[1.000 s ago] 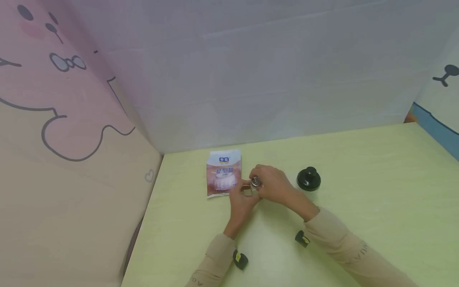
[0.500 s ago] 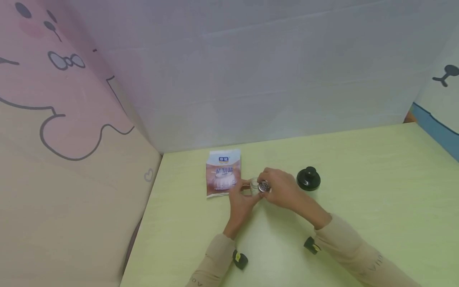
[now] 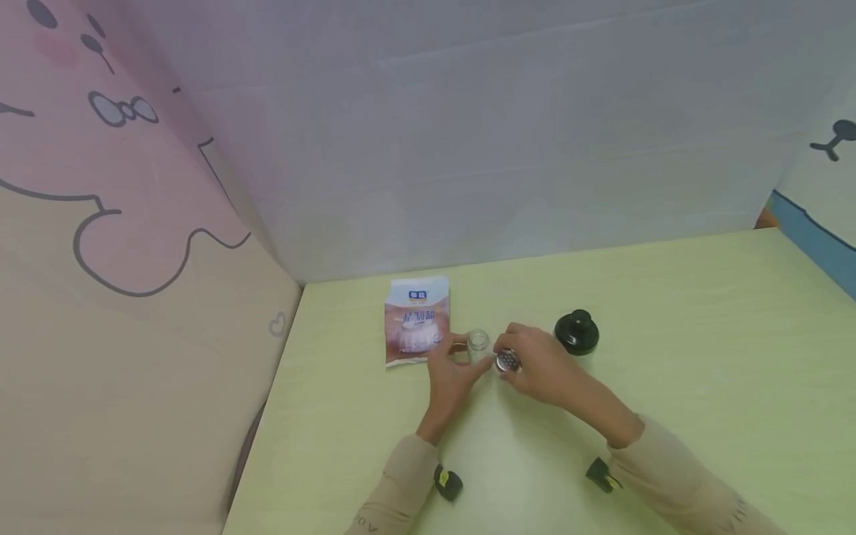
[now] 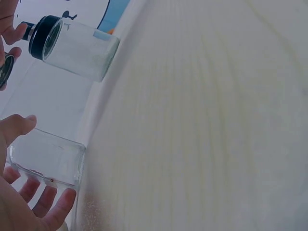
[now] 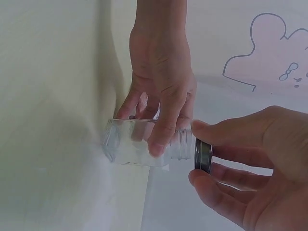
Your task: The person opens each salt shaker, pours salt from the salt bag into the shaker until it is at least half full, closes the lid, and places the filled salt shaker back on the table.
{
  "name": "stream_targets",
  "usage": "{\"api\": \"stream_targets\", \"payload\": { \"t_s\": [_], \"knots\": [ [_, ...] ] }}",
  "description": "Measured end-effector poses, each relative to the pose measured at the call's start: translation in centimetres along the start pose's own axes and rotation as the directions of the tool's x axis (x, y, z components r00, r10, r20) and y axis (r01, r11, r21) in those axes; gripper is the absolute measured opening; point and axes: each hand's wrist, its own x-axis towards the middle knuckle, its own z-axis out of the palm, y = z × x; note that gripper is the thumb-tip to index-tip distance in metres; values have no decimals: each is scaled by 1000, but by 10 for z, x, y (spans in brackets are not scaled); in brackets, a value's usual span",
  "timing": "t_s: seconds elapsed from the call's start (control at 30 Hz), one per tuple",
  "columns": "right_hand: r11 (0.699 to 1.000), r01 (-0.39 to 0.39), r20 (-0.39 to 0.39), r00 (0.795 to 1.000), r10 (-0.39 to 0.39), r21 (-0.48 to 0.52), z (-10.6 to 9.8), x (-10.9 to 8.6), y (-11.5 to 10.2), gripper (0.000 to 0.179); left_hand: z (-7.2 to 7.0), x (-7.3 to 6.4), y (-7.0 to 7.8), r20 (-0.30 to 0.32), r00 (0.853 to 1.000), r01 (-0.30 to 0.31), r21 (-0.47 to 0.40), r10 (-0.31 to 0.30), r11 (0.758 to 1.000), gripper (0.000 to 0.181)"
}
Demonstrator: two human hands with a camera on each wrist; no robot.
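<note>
A clear glass shaker bottle (image 3: 478,343) stands upright on the table with its threaded mouth uncovered. My left hand (image 3: 452,383) grips its sides between thumb and fingers; the right wrist view shows the bottle's square body (image 5: 126,142) plainly. Just right of the mouth, my right hand (image 3: 548,365) pinches a round metal shaker cap (image 3: 507,361) pierced with small holes. In the right wrist view the cap (image 5: 203,156) is apart from the bottle's neck. A printed pouch (image 3: 416,318) with white and brown colouring lies behind my left hand, its lower right corner partly covered.
A glass jar (image 4: 82,50) with a black knobbed lid (image 3: 577,331) stands right of my right hand. The pale yellow-green table (image 3: 702,334) meets a grey-white wall covering (image 3: 468,163) behind and a cartoon-printed panel (image 3: 174,357) at the left.
My right hand has lifted the metal cap off the bottle's mouth and moved right and towards me with it. The left hand and bottle have stayed in place.
</note>
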Motion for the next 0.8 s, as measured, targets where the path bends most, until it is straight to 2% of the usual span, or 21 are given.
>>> {"api": "stream_targets", "payload": {
  "t_s": [0.07,0.17,0.6,0.67,0.8],
  "knots": [
    [1000,5,-1,1000,-5,4,-1,-3,0,22,1,2,-9,-9,1000,0,22,0,1000,40],
    [1000,5,4,1000,-5,9,-3,-8,1,22,2,2,-13,-15,1000,2,45,-1,999,41],
    [1000,-10,61,998,10,5,-15,-30,7,26,4,2,-12,-21,999,27,38,-26,999,42],
    [1000,-11,65,998,11,2,-15,-34,9,26,4,1,-9,-16,999,28,37,-28,999,41],
    [1000,-12,68,998,12,-11,-14,-43,15,25,0,-4,10,-17,1000,17,31,-16,999,39]
  ]
}}
